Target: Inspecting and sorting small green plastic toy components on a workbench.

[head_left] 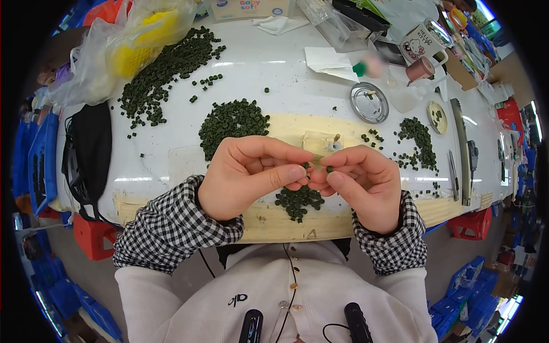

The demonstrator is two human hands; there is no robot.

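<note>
Nearest my lens were the two black clips [250,327] on the white cardigan [274,303], and just past them the checked cuffs [177,226]. Above those, my left hand [246,177] and right hand [360,183] met fingertip to fingertip, both curled narrow. Between the tips I saw a small dark green piece [330,169]; the right fingers seemed to pinch it, though I could not tell whether the left held a second piece or only steadied that one.

Directly under the hands lay a small heap [297,201] of the same green pieces on the wooden board [274,220]. Further out sat a larger pile [231,121], a scattered pile [420,137] to the right, and the biggest spill [166,71] beside the plastic bag [120,46]. A little peg [335,143] stood just beyond the fingers, a round tin lid [369,102] further back.

My worry was the grip: the piece was tiny and held only at the very tips, so a slight twist could have flicked it down among the heap, where it would have been lost among the look-alikes. A dragged cuff could also have swept pieces off the table's near edge.
</note>
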